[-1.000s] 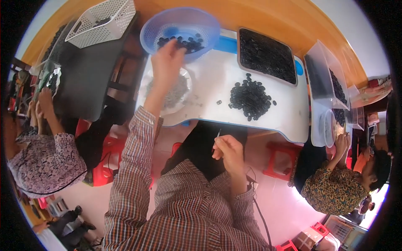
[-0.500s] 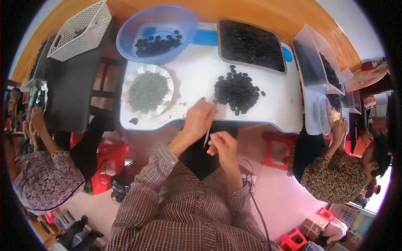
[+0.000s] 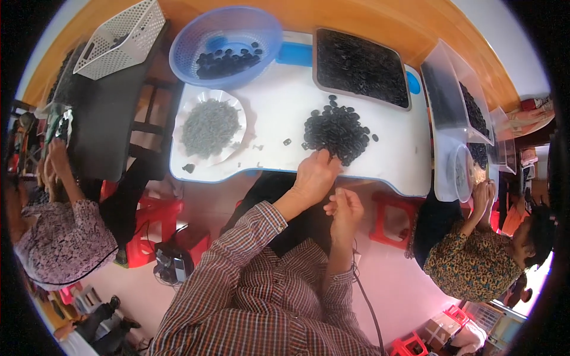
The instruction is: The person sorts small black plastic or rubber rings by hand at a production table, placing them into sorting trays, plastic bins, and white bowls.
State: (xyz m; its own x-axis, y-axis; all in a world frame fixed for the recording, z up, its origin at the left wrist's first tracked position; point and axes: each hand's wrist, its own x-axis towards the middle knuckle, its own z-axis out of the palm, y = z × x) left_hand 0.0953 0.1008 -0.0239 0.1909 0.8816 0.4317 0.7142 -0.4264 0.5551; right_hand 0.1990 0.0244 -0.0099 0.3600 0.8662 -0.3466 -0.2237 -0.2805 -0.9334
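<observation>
My left hand (image 3: 317,176) reaches over the table's front edge to the near side of a heap of small black oval pieces (image 3: 336,127). Its fingers are bent down and closed at the pieces, and the fingertips are partly hidden. Just right of it and lower, off the table edge, my right hand (image 3: 345,215) is held up with thumb and fingers pinched together. Whatever sits in that pinch is too small to make out. A single black piece (image 3: 287,142) lies apart, left of the heap.
A white fluted plate (image 3: 238,138) of small grey pieces stands on the white table (image 3: 267,110). Behind are a blue basket (image 3: 178,56) and a tray (image 3: 361,66), both with black pieces. Clear bins (image 3: 460,89) stand right. People work at both sides.
My left hand has moved right, from the table's middle edge to the black heap. My right hand has shifted right too. A slim pale thing seen between the hands earlier no longer shows.
</observation>
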